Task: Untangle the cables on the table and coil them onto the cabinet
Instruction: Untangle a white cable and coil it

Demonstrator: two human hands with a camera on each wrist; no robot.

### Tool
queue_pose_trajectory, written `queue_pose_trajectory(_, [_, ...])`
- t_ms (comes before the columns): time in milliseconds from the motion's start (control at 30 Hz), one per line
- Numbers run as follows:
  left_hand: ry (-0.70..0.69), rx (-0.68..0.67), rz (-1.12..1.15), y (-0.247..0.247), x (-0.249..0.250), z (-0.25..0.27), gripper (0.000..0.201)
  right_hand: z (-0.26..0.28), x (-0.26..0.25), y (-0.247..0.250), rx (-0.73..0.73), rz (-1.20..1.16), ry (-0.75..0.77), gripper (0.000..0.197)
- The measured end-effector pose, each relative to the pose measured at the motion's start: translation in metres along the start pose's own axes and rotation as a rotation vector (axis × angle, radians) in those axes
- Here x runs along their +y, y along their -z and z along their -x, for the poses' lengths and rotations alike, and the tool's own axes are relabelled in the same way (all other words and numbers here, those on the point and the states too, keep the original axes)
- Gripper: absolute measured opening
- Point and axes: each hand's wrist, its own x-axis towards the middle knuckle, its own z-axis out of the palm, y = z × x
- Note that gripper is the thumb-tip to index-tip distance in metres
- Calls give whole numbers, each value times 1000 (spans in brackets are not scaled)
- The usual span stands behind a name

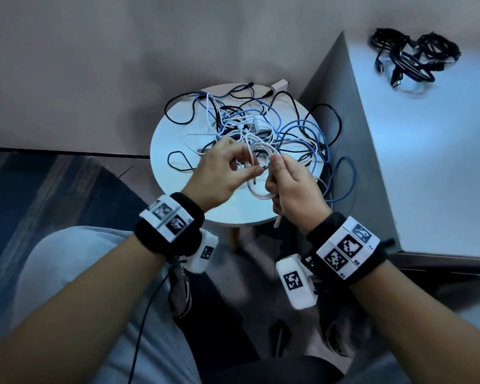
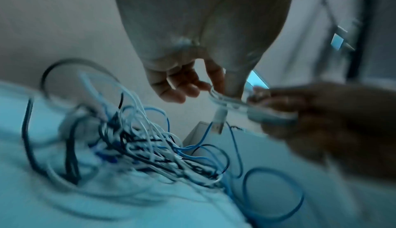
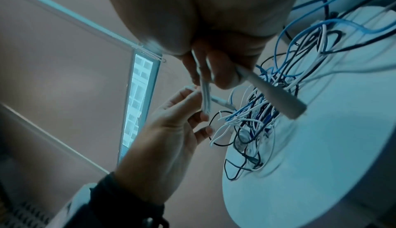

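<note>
My right hand (image 1: 294, 187) grips the white cable (image 1: 261, 194), already wound into loops above the round table (image 1: 175, 195) at its 6 o'clock edge, while my left hand (image 1: 219, 173) pinches the free plug end. The tangle (image 1: 261, 126) lies behind at 12 o'clock, the cabinet (image 1: 427, 151) at 3 o'clock. I judge the loops could spring apart if either grip loosens, or the tail could snag the pile

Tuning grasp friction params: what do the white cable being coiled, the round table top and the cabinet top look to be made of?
White cable: smooth plastic or rubber jacket, probably; bends into soft loops in the right hand.
Round table top: white, smooth, semi-gloss; likely painted or laminated board.
Cabinet top: white, glossy, reflecting light; laminate or lacquer, can't tell which.
</note>
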Motion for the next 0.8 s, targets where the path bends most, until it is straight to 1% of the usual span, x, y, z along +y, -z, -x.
queue_pose_trajectory(33, [-61, 37, -97, -3, 0, 1, 20, 1, -2, -1, -22, -71, -30, 35])
queue_pose_trajectory(100, [-102, 108, -132, -5, 0, 2, 28, 2, -6, -1, -59, -159, -66, 33])
queue_pose_trajectory(200, [-81, 184, -95, -4, -1, 0, 29, 3, -9, 0, -101, -239, -88, 34])
queue_pose_trajectory(300, [-56, 187, -81, -6, 0, 0, 29, 2, -10, 0, -111, -260, -96, 35])
queue_pose_trajectory(367, [17, 199, -35, -8, -2, -1, 31, 3, -11, 1, -118, -249, -82, 36])
queue_pose_trajectory(400, [76, 186, 3, -8, -3, -1, 32, 3, -12, 1, -127, -245, -74, 36])
queue_pose_trajectory(467, [181, 102, 165, -9, -1, -2, 31, 4, -14, 1, -151, -237, -60, 36])
queue_pose_trajectory(533, [197, -7, 403, -11, 2, -3, 27, 6, -15, 0, -166, -228, -48, 36])
queue_pose_trajectory(600, [188, -95, 515, -11, 4, -4, 28, 6, -17, 0, -163, -225, -41, 37])
queue_pose_trajectory(700, [232, -183, 573, -9, 9, -4, 26, 4, -19, 4, -125, -251, -56, 37])
queue_pose_trajectory(733, [246, -200, 562, -8, 10, -4, 28, 3, -20, 5, -105, -266, -65, 36])
queue_pose_trajectory(800, [231, -218, 522, -5, 14, -3, 28, 1, -22, 5, -39, -305, -67, 36])
